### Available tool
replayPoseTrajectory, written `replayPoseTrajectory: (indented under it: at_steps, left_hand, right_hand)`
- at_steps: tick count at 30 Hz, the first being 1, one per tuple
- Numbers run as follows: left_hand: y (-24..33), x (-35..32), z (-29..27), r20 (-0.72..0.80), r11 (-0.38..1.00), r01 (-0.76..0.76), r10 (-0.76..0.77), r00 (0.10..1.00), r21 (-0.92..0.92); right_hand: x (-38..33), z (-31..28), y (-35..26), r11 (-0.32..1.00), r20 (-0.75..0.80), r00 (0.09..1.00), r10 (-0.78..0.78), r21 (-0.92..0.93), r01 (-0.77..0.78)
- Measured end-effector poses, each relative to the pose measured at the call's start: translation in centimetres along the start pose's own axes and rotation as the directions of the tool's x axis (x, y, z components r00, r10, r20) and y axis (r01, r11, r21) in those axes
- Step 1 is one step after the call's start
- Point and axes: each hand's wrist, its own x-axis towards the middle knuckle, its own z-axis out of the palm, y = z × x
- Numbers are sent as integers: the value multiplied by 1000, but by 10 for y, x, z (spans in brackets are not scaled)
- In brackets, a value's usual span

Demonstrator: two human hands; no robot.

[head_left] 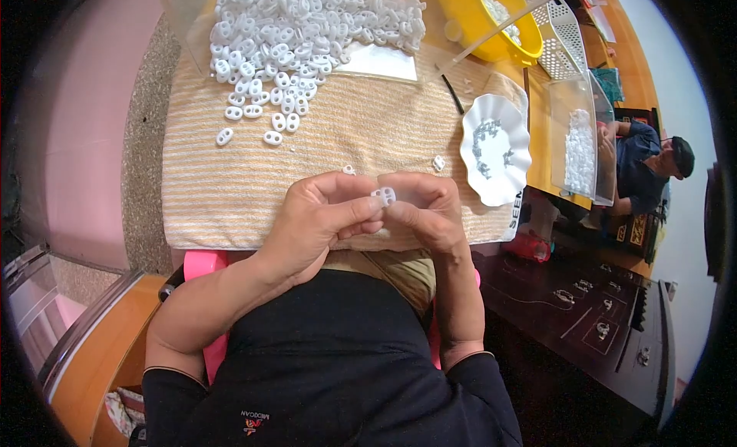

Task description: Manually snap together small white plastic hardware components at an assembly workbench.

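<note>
Black cloth shirt (330, 347) was nearest. Fingers of the left hand (315, 215) and the right hand (427, 210) together grasped one small white holed plastic piece (388, 194) above the orange-striped towel (207, 186). Perhaps one small white plastic block (439, 163), lying apart, was done; a large heap of white oval plastic pieces (299, 44) was left.

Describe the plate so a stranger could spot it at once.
Find the striped towel. At its right edge, past the right hand, sits the white plate. Its wavy rim and small grey pieces set it apart from the yellow tub.
</note>
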Motion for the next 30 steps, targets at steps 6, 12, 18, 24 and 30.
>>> replayPoseTrajectory:
  at_steps: [6, 12, 18, 24, 30]
  left_hand:
    - [1, -1, 3, -35, 1000, 21, -21, 999, -12]
    - [-1, 0, 2, -47, 999, 16, -18, 999, -35]
    - [-2, 0, 2, -57, 999, 19, -21, 998, -38]
    - [-6, 0, -2, -29, 1000, 3, -3, 1000, -9]
    - [-1, 2, 0, 26, 999, 28, -27, 999, -36]
  right_hand:
    - [2, 1, 0, 1000, 13, 1000, -13, 17, 13]
    - [3, -1, 0, 999, 43, 998, -49, -16, 50]
    - [1, 2, -2, 998, 32, 997, -64, 8, 64]
    - [1, 3, -1, 991, 74, 988, -133, 30, 131]
    - [-2, 4, -2, 988, 44, 988, -150, -12, 151]
